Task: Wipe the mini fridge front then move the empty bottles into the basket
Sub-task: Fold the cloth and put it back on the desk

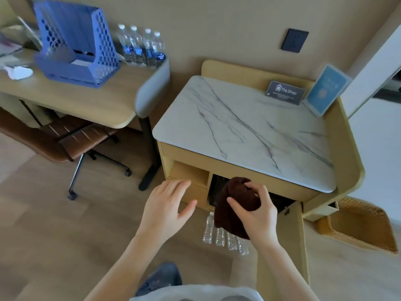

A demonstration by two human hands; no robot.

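Gripping cloth [235, 190], right hand [258, 213] | hangs lengthwise downward | left hand [167, 205] spread

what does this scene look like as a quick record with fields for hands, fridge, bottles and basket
right hand: grips brown cloth before the mini fridge
left hand: open, holds nothing, near the cabinet front
mini fridge: dark, inside the cabinet
empty bottles: on the floor below the cloth, not in the basket
basket: wicker, on the floor right of the cabinet

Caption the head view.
Right hand grips a brown cloth at the mini fridge front, left hand open beside it; empty bottles sit on the floor.
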